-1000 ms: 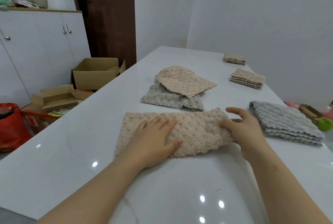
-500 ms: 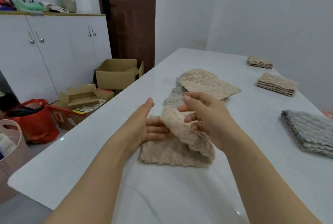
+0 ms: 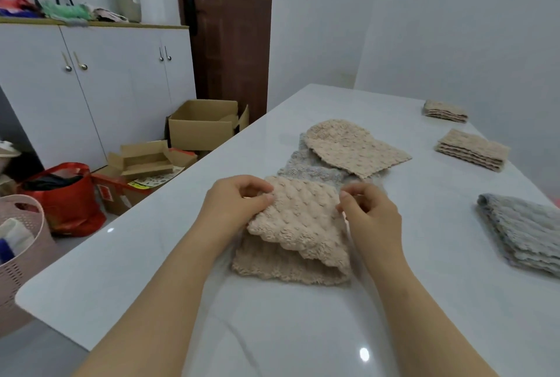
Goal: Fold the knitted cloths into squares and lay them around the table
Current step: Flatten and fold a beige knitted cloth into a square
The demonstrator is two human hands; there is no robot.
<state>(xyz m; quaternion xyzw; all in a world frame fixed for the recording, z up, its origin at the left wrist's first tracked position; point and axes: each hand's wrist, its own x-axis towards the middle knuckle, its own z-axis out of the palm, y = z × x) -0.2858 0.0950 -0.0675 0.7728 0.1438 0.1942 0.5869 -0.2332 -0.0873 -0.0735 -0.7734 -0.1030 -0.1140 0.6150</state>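
A beige knitted cloth (image 3: 298,225) lies folded over on itself on the white table (image 3: 272,331) in front of me. My left hand (image 3: 233,203) pinches its far left corner and my right hand (image 3: 371,213) pinches its far right corner. Behind it lie an unfolded grey cloth (image 3: 309,166) with an unfolded beige cloth (image 3: 351,147) on top. Folded squares sit along the right side: a grey one (image 3: 527,231), a beige one (image 3: 472,149) and a farther beige one (image 3: 445,111).
The table's left edge runs diagonally. On the floor to the left are a pink basket (image 3: 21,255), a red bag (image 3: 66,197) and cardboard boxes (image 3: 203,125). White cabinets (image 3: 91,88) and a brown door (image 3: 227,28) stand behind.
The beige cloth lay as a long strip under both hands. My right hand lifted its right end over to the left, and now both hands hold the top layer's far corners.
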